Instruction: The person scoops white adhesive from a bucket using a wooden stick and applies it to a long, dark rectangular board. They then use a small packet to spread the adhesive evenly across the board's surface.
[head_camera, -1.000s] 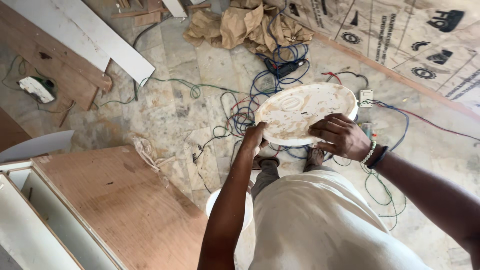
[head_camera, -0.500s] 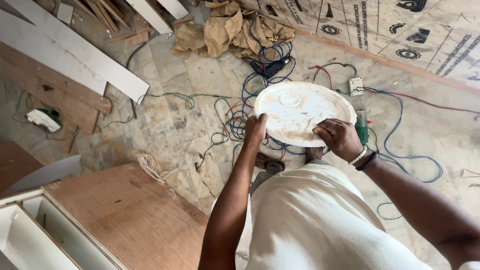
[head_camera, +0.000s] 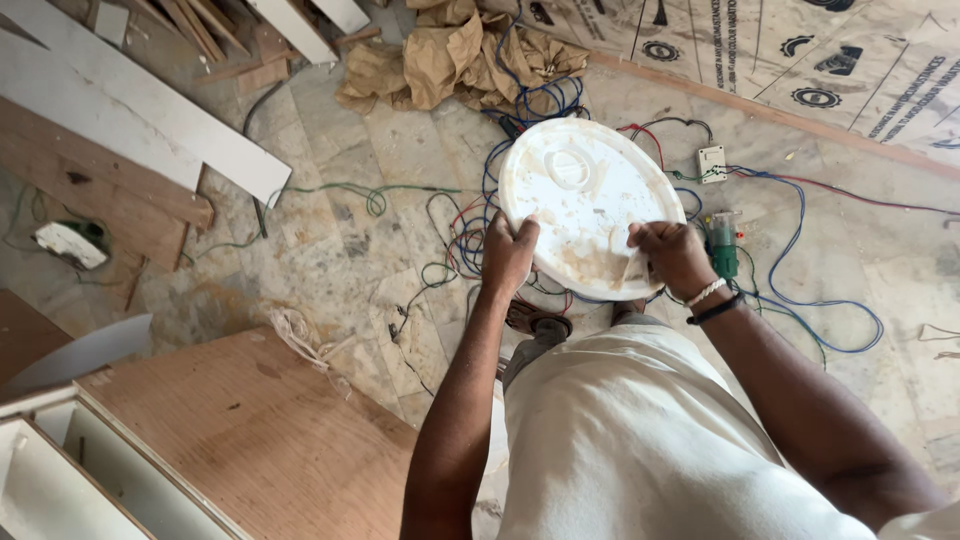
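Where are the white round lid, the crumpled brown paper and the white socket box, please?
white round lid (head_camera: 585, 195): head view, on its stained flat middle.
crumpled brown paper (head_camera: 440, 60): head view, on a central fold.
white socket box (head_camera: 712, 163): head view, on its face.

We see both hands gripping a round white lid at chest height, left hand on its near left edge, right hand on its near right edge. Beneath the lid the floor is cluttered: tangled wires spread left and right, and a small white switch box lies just beyond. Crumpled brown paper blocks the far side. Boards crowd the far left. A plywood panel fills the near left. Bare tile lies open between the wires and the boards.
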